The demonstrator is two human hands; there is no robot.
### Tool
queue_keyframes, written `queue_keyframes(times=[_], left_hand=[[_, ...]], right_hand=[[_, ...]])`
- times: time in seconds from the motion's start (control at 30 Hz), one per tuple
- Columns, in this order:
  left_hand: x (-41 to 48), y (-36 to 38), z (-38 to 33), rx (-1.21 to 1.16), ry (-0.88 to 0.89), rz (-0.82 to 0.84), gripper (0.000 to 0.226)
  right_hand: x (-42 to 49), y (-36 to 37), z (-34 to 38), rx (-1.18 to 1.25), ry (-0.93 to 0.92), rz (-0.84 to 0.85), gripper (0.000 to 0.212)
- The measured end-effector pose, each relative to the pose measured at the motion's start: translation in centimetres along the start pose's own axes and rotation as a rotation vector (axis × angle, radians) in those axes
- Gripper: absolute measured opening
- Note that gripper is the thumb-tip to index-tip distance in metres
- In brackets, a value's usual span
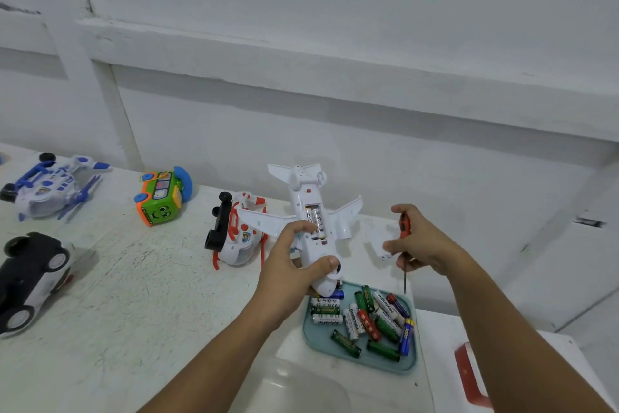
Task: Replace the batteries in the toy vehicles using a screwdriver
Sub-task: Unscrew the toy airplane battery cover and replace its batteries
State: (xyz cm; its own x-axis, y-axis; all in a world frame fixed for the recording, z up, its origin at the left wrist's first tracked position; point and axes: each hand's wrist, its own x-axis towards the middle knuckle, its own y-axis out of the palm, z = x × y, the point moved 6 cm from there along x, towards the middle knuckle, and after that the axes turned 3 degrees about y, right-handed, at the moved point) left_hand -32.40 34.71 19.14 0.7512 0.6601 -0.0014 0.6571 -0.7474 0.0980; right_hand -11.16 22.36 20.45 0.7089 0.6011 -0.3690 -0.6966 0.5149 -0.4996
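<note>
Left hand (294, 265) grips toy plane (315, 221) | right hand (422, 241) holds screwdriver (404, 238), cover (382, 241)

- Plane (311, 211): white.
- Screwdriver (405, 224): orange and black handle.
- Tray (410, 366): teal.
- Batteries (365, 320): green, white, red, blue.
- Bus (159, 196): green and orange.
- Counter (134, 295): scuffed white.

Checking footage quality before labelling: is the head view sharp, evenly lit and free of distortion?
Head view: soft, even light, faint shadows on the table, no glare; head view: plane and batteries sharp, labels readable; head view: wide lens bends the wall ledge, and the clear tub at the bottom edge looks hazy.
</note>
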Motion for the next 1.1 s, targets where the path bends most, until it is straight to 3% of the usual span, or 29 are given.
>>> queue_keyframes(times=[0.33,0.6,0.73,0.83,1.0,1.1], left_hand=[[-1.3,0.6,-0.4,-0.016,-0.003,-0.029,0.047],[-3.2,0.8,-0.5,-0.044,-0.013,-0.049,0.048],[-4.1,0.6,-0.5,-0.048,-0.013,-0.058,0.047],[-4.9,0.1,-0.8,-0.066,-0.005,-0.068,0.049],[-6.2,-1.5,-1.4,-0.099,0.019,-0.042,0.053],[-6.9,-2.8,-1.8,-0.121,0.032,-0.015,0.056]], right_hand=[[2.5,0.2,-5.5,-0.157,0.214,0.066,0.072],[2.5,-0.2,-5.6,-0.209,0.199,0.028,0.075],[1.0,-1.2,-4.2,-0.191,0.087,-0.086,0.073],[-1.2,-1.2,-2.0,0.015,-0.042,-0.148,0.076],[-6.9,0.2,2.8,0.57,-0.246,-0.178,0.088],[-10.6,2.8,5.5,0.704,-0.383,-0.174,0.089]])
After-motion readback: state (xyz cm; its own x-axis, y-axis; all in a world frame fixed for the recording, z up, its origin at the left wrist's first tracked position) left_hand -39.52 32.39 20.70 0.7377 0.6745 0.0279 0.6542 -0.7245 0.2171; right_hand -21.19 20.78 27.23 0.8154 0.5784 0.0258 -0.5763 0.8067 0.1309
